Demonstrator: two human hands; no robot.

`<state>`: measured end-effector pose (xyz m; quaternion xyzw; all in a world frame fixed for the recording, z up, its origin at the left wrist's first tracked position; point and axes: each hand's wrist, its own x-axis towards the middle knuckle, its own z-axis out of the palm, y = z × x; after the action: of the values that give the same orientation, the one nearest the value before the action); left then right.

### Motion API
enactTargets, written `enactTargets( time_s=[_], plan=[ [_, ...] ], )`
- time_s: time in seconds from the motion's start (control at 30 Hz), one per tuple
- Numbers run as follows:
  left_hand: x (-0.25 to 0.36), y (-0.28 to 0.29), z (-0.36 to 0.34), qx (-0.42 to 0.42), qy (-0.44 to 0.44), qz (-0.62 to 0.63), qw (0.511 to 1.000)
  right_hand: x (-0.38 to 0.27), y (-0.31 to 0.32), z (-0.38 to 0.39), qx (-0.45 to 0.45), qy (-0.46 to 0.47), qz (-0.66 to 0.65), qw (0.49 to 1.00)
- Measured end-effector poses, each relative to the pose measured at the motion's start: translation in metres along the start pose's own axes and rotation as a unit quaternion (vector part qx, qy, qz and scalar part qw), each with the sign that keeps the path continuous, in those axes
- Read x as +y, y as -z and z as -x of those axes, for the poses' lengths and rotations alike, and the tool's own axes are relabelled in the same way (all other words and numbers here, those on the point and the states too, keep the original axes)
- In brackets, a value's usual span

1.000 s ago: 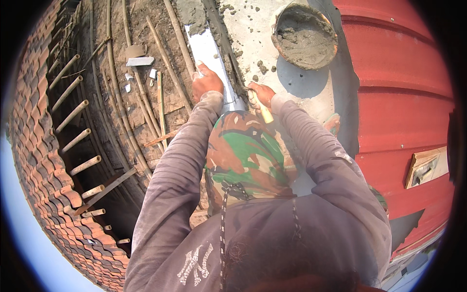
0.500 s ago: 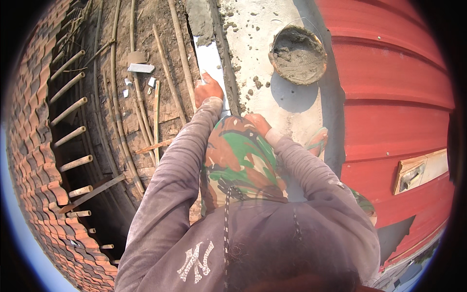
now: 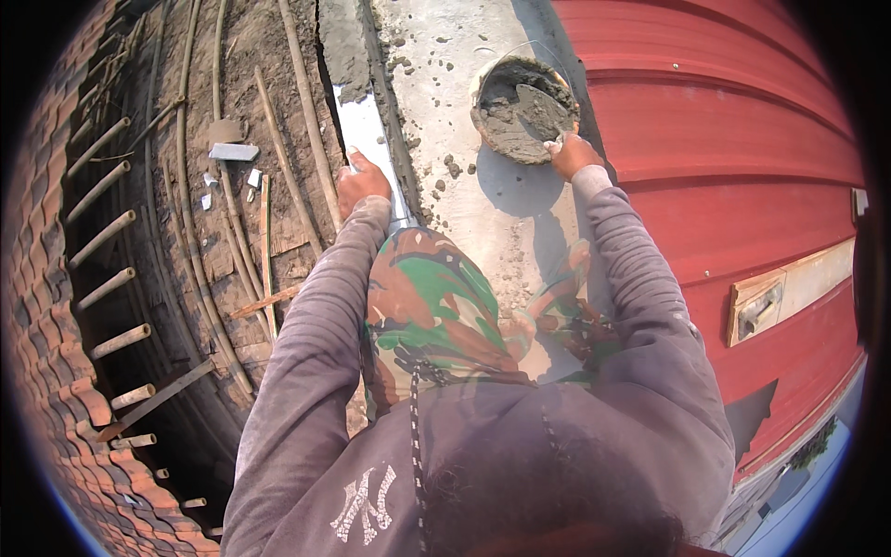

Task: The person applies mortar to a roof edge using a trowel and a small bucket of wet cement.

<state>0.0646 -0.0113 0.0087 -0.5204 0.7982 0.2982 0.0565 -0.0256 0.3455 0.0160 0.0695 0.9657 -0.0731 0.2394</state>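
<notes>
Fingers, right hand: bent and drawn together, apparently around the handle of a trowel [image 3: 538,110]; the handle itself is hidden inside the right hand [image 3: 574,157].
Fingers, left hand: curled at the left edge of a long white strip [image 3: 365,125]; cannot tell whether they pinch the edge or only press on it. The left hand [image 3: 362,186] rests about midway along the part that shows.
Trowel: blade lying in grey mortar [image 3: 500,109], pointing far and left from the hand, partly coated.
Bucket: round bucket [image 3: 478,127], right of the strip and well apart from it, standing on a pale slab [image 3: 464,212]; mortar inside, thin handle arched at the far side. Right hand at its near right rim.
White strip: runs near to far; far end meets a band of grey mortar [image 3: 345,45], near end passes behind a knee in camouflage trousers [image 3: 436,292].
Slab: mortar crumbs scattered between strip and bucket; bucket shadow on its near side.
Right side: red metal sheets [image 3: 705,111], with a wooden board [image 3: 798,286] lying on them.
Left side: bamboo poles [image 3: 122,341] over brown, rough ground; a pale block [image 3: 233,152] with smaller pieces beside it; orange roof tiles [image 3: 46,371] at the far left.
Sleeves: both brownish purple, dusty.
</notes>
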Motion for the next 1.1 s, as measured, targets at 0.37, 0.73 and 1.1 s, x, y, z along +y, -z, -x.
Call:
enactTargets(
  time_s=[0.37,0.73,1.1],
  plan=[
    [-0.003,0.002,0.003,0.014,-0.003,-0.011,1.0,-0.005,-0.026,-0.01,-0.205,-0.031,-0.417,0.885],
    [0.004,0.006,0.006,0.008,-0.001,-0.021,1.0,-0.043,-0.051,0.082,-0.059,-0.033,-0.667,0.742],
    [0.002,0.0,0.0,0.01,-0.013,-0.012,1.0,-0.162,-0.097,0.11,0.077,0.23,-0.393,0.887]
  ],
)
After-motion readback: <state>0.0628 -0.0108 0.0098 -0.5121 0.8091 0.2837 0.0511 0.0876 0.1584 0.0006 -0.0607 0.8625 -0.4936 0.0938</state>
